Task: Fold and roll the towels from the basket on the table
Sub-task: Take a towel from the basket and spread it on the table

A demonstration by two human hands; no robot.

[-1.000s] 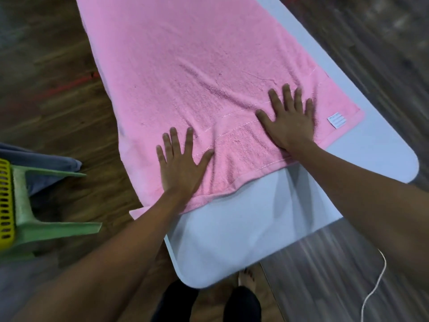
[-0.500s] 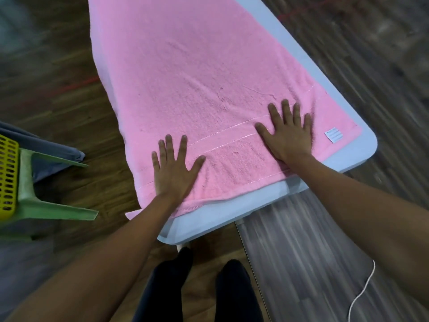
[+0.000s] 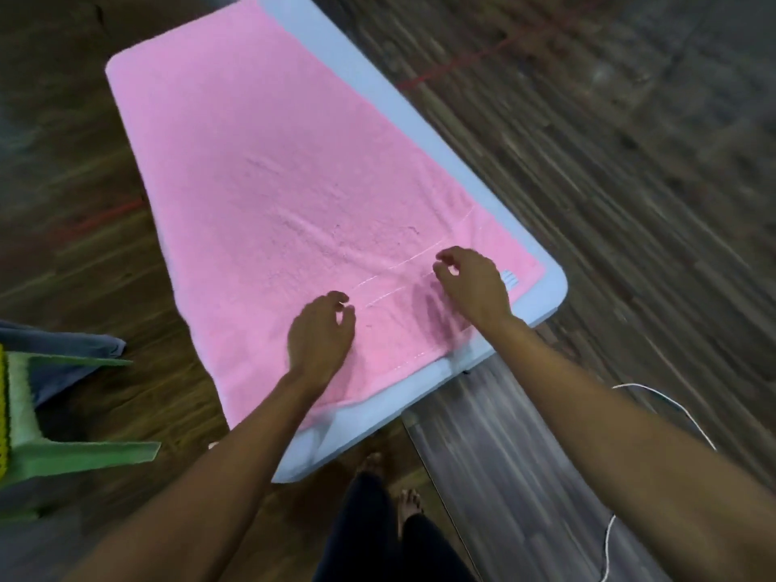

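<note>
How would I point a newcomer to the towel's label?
Start at the pale table, which a pink towel nearly covers. At the towel's near right corner, beside the right hand, sits the label: a small white striped tag, unlike the plain pink around it.

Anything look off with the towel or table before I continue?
Nothing spilled or damaged. The pink towel lies off-centre on the table: a bare strip shows along its right side, hardly any on the left. Shallow creases cross the towel near the middle.
</note>
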